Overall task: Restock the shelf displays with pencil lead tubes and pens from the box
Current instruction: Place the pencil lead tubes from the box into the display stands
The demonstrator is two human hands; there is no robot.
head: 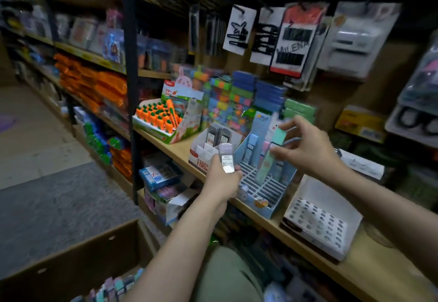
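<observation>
My left hand [224, 178] grips a small stack of pencil lead tubes [227, 158], the top one pale purple, just in front of the shelf edge. My right hand [305, 146] pinches a mint green lead tube [272, 152] that stands tilted in the slotted blue bunny display [263, 183]. A blue tube [251, 146] and a pink tube [264, 151] stand in the display's back slots. To its left a white display [206, 152] holds grey lead tubes [216, 133]. The cardboard box [71, 261] sits low at the left, with pastel tubes [113, 287] inside.
A white perforated pen display [317, 221] stands on the wooden shelf [296, 237] to the right. A carrot eraser box [163, 116] and stacked colourful erasers [227, 102] sit behind. Hair clip cards [279, 38] hang above. Lower shelves hold more stationery boxes [161, 178].
</observation>
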